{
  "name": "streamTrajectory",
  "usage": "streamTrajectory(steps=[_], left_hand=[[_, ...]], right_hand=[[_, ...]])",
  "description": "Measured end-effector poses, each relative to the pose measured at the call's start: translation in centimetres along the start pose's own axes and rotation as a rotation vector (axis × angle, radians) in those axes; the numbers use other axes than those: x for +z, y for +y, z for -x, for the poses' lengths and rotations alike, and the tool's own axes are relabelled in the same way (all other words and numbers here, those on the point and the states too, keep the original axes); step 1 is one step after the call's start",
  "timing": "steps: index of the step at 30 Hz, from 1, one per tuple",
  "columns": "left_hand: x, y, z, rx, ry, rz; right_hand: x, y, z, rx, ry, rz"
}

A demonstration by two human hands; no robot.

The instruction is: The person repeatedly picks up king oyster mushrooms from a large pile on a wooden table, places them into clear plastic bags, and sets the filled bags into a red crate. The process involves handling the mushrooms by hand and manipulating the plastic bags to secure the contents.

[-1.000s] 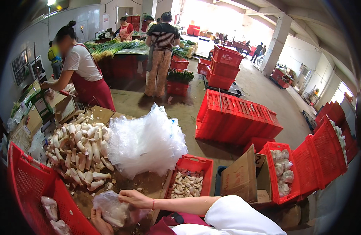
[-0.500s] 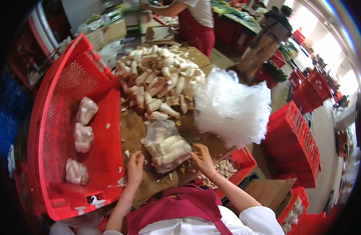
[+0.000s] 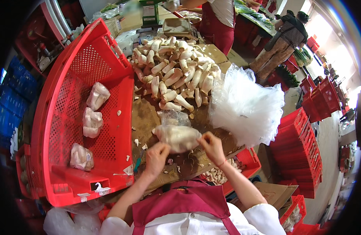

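A clear plastic bag of king oyster mushrooms [image 3: 177,138] lies crosswise in front of me, smeared by motion. My right hand [image 3: 212,147] pinches the plastic at the bag's right end. My left hand [image 3: 157,157] is closed, thumb and fingers pressed together at the bag's near left edge, seemingly on the plastic. Beyond the bag rises a heap of loose king oyster mushrooms [image 3: 174,70]. A stack of clear plastic bags [image 3: 245,107] sits to the right of the heap.
At left a red crate [image 3: 121,152] holds three packed mushroom bags [image 3: 92,122]. Scraps litter the brown work surface [image 3: 143,117]. A red bin of small pieces [image 3: 249,158] stands below right. Across the surface are a scale [image 3: 150,13] and a co-worker [image 3: 217,25]. Stacked red crates [image 3: 294,150] stand right.
My left hand has come in from beside the bag to its near left edge. The far side of the bag has shifted and blurred. The whole view has swung slightly.
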State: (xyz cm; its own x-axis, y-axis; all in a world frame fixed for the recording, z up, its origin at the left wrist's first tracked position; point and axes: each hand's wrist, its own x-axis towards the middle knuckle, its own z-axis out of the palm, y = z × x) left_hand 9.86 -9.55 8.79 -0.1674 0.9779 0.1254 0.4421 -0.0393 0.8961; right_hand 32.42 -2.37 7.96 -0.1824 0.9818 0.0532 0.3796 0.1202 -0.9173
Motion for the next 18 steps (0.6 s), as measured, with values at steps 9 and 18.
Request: streamTrajectory(steps=[9,18], left_hand=[[-6.6,8.4,-8.5,-0.018,0.144,0.277],[-8.8,12.7,-10.4,0.098,0.203,0.418]], right_hand=[[-3.2,-12.8,-7.1,0.001,0.027,-0.325],[-3.8,-17.6,-9.8,-0.489,0.241,0.173]])
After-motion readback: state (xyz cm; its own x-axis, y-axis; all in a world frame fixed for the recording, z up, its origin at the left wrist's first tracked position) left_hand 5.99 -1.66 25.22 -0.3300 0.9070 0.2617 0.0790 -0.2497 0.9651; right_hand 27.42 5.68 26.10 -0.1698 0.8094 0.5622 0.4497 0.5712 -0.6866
